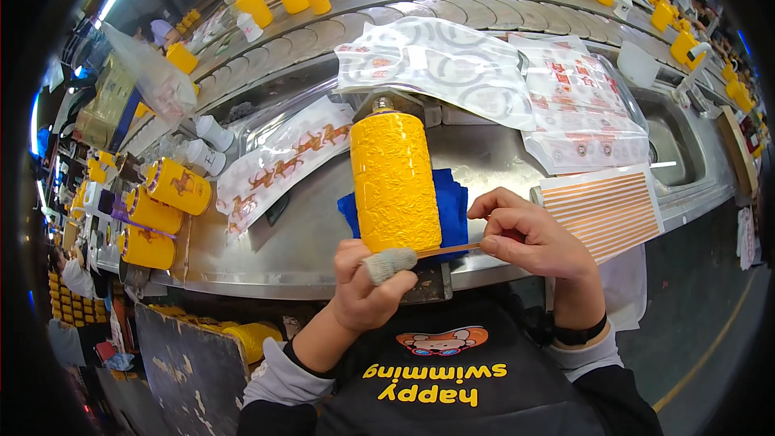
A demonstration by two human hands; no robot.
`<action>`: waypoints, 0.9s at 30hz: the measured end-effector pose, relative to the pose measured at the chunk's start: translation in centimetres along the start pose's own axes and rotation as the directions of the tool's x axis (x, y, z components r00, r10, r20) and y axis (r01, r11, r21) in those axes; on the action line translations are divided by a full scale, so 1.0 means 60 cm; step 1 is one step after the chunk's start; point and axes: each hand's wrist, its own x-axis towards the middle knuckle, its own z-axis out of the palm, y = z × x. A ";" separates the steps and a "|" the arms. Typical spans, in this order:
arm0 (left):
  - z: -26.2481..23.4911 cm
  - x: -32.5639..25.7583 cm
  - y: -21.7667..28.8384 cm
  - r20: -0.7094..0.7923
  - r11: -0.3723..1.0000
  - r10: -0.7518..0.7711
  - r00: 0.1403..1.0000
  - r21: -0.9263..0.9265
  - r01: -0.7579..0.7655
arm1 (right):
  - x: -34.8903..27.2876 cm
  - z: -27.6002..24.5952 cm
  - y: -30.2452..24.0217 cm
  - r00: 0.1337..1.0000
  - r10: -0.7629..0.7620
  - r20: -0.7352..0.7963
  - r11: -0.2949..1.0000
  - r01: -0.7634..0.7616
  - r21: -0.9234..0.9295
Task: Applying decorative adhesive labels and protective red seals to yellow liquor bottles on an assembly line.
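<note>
A yellow bottle [395, 182] with a raised pattern lies on its side over a folded blue cloth [452, 202], neck pointing away from me. A thin orange-brown strip [450, 251] stretches along its base edge. My left hand [367, 284], a knitted grey cover on one digit, is closed at the base and pinches the strip's left end. With thumb and forefinger, my right hand [533, 236] grips the strip's other end. Beside that hand lies a white sheet with orange-brown stripes [601, 210].
Decal sheets with horse figures [286, 161] and printed plastic-like sheets [436, 64] cover parts of the steel counter [307, 250]. Yellow bottles [179, 186] lie at left. Behind runs a conveyor [387, 12] carrying more bottles. A sink [674, 145] is at right.
</note>
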 end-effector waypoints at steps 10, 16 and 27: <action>-0.001 0.002 0.005 0.069 0.999 0.004 0.998 0.045 -0.007 | 0.003 0.002 0.007 1.000 -0.002 0.010 1.000 0.002 -0.017; 0.008 0.004 0.014 -0.140 0.988 -0.149 0.979 -0.062 0.142 | 0.004 0.005 0.007 1.000 -0.021 0.023 0.999 0.022 -0.034; 0.003 0.011 0.010 -0.049 0.998 -0.058 0.997 -0.017 0.058 | 0.007 0.009 0.005 1.000 -0.006 0.009 1.000 0.006 -0.023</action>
